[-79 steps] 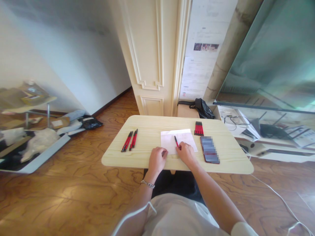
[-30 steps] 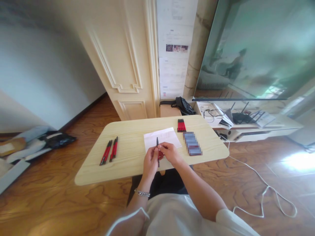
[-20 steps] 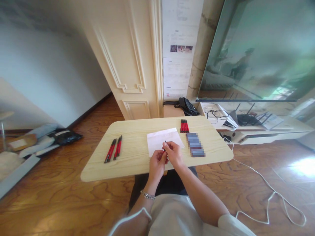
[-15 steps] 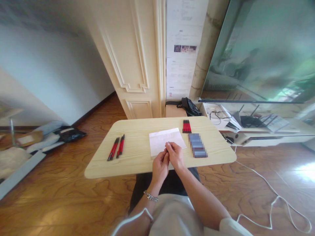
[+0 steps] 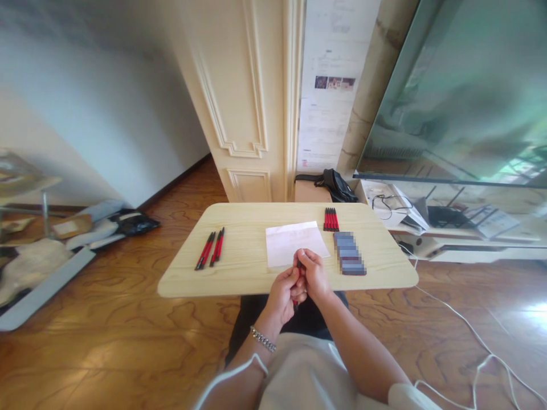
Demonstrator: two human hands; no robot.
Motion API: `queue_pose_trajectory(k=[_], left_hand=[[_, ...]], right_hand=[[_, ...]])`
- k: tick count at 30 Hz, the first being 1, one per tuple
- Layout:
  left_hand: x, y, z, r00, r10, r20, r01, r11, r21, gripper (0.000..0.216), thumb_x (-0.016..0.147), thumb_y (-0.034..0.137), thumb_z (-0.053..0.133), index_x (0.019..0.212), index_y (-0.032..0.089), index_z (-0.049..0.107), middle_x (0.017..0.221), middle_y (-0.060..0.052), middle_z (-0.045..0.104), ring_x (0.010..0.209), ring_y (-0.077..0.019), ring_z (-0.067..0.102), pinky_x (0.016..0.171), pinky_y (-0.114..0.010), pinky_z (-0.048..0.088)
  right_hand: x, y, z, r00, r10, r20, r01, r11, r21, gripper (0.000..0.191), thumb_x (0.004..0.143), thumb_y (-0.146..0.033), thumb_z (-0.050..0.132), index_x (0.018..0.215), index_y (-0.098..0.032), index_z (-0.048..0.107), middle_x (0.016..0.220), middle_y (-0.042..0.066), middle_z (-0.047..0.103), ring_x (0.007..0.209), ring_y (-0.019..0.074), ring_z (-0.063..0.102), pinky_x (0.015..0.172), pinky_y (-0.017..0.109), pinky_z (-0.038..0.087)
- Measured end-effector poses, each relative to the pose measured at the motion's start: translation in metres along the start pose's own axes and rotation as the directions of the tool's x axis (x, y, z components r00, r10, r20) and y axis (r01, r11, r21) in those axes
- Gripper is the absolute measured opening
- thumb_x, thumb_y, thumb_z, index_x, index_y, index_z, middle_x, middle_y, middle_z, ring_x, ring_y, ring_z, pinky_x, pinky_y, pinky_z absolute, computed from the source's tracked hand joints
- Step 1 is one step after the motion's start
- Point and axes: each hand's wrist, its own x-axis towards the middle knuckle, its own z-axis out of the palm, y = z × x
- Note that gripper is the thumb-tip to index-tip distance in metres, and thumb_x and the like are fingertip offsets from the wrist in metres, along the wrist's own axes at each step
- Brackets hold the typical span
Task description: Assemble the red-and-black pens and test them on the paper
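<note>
Both hands meet over the table's front edge around a red and black pen, mostly covered by fingers. My left hand is closed around its lower part, a silver bracelet on that wrist. Closed at the pen's upper end is my right hand, touching the left. Just beyond them lies a white sheet of paper. Several red and black pens lie side by side at the back right. More such pens are at the left of the table.
The pale wood table has rounded corners. A pixelated rectangular object lies right of the paper. Behind the table is a black bag. A white cable runs over the floor at right. A low cabinet stands under a large screen.
The view has turned slightly left. My fingers have shifted, and red and black parts of the pen now show between and below my hands. The pens on the table have stayed put.
</note>
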Motion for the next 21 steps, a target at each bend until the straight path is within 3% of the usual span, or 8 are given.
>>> queue_pose_trajectory(k=[3, 6, 8, 10, 13, 15, 18, 21], left_hand=[[-0.001, -0.001, -0.001, 0.999, -0.03, 0.031, 0.03, 1.0, -0.007, 0.028, 0.082, 0.039, 0.064, 0.082, 0.014, 0.052, 0.058, 0.007, 0.037, 0.042, -0.0007, 0.016, 0.04, -0.015, 0.013], [0.002, -0.003, -0.002, 0.992, 0.092, -0.087, -0.077, 0.984, 0.16, 0.03, 0.08, 0.042, 0.064, 0.076, 0.015, 0.052, 0.057, 0.006, 0.041, 0.041, -0.0018, 0.023, 0.041, -0.016, 0.018], [0.004, -0.003, -0.002, 0.949, 0.261, -0.176, -0.174, 0.9, 0.4, 0.03, 0.079, 0.043, 0.064, 0.076, 0.015, 0.056, 0.057, 0.004, 0.047, 0.042, -0.0045, 0.033, 0.041, -0.019, 0.022], [0.003, -0.001, -0.002, 0.886, 0.425, -0.187, -0.23, 0.752, 0.618, 0.028, 0.078, 0.043, 0.064, 0.081, 0.015, 0.061, 0.062, 0.001, 0.054, 0.048, -0.0082, 0.044, 0.045, -0.02, 0.029], [0.001, 0.0, 0.001, 0.842, 0.52, -0.142, -0.256, 0.617, 0.744, 0.027, 0.079, 0.043, 0.062, 0.08, 0.016, 0.063, 0.065, -0.001, 0.058, 0.058, -0.0108, 0.05, 0.051, -0.021, 0.034], [0.0, -0.002, 0.003, 0.883, 0.444, -0.153, -0.233, 0.697, 0.679, 0.031, 0.081, 0.045, 0.06, 0.072, 0.015, 0.059, 0.056, 0.002, 0.05, 0.049, -0.0083, 0.042, 0.046, -0.021, 0.029], [-0.001, -0.005, 0.007, 0.961, 0.218, -0.169, -0.136, 0.908, 0.396, 0.039, 0.081, 0.05, 0.059, 0.066, 0.016, 0.051, 0.049, 0.007, 0.037, 0.037, -0.0033, 0.022, 0.039, -0.02, 0.017], [-0.001, -0.004, 0.007, 0.983, 0.123, -0.135, -0.092, 0.972, 0.218, 0.037, 0.079, 0.05, 0.062, 0.07, 0.015, 0.051, 0.053, 0.006, 0.042, 0.037, -0.0016, 0.021, 0.038, -0.018, 0.016]], right_hand=[[0.0, 0.0, -0.002, 0.999, -0.015, 0.038, 0.013, 0.999, 0.05, 0.032, 0.079, -0.049, 0.061, 0.074, -0.017, 0.059, 0.063, -0.002, 0.056, 0.039, 0.0043, 0.036, 0.034, 0.019, 0.025], [0.005, 0.002, -0.005, 0.998, -0.001, 0.058, -0.002, 0.999, 0.048, 0.034, 0.079, -0.05, 0.06, 0.083, -0.017, 0.064, 0.072, 0.002, 0.062, 0.045, 0.0072, 0.045, 0.038, 0.02, 0.032], [0.01, 0.004, -0.006, 1.0, -0.024, 0.019, 0.023, 1.0, 0.004, 0.037, 0.078, -0.051, 0.062, 0.09, -0.016, 0.067, 0.077, 0.004, 0.064, 0.056, 0.0113, 0.053, 0.045, 0.022, 0.039], [0.012, 0.004, -0.005, 0.995, -0.082, -0.05, 0.079, 0.996, -0.048, 0.036, 0.077, -0.05, 0.063, 0.089, -0.016, 0.068, 0.077, 0.005, 0.065, 0.063, 0.0137, 0.056, 0.053, 0.024, 0.044], [0.01, 0.003, -0.002, 0.981, -0.162, -0.102, 0.15, 0.981, -0.122, 0.033, 0.078, -0.049, 0.062, 0.077, -0.016, 0.065, 0.07, 0.003, 0.062, 0.059, 0.0122, 0.052, 0.051, 0.024, 0.04], [0.006, 0.002, 0.001, 0.977, -0.187, -0.104, 0.17, 0.974, -0.146, 0.034, 0.079, -0.049, 0.06, 0.071, -0.016, 0.062, 0.066, 0.001, 0.059, 0.054, 0.0101, 0.047, 0.045, 0.022, 0.035], [0.002, -0.001, 0.002, 0.988, -0.132, -0.079, 0.125, 0.989, -0.082, 0.032, 0.08, -0.049, 0.059, 0.075, -0.018, 0.061, 0.065, -0.001, 0.057, 0.045, 0.0068, 0.039, 0.037, 0.02, 0.027], [0.003, -0.004, -0.001, 0.999, -0.026, 0.028, 0.025, 1.0, 0.009, 0.033, 0.08, -0.051, 0.058, 0.085, -0.018, 0.063, 0.068, 0.0, 0.059, 0.042, 0.0067, 0.039, 0.035, 0.021, 0.027]])
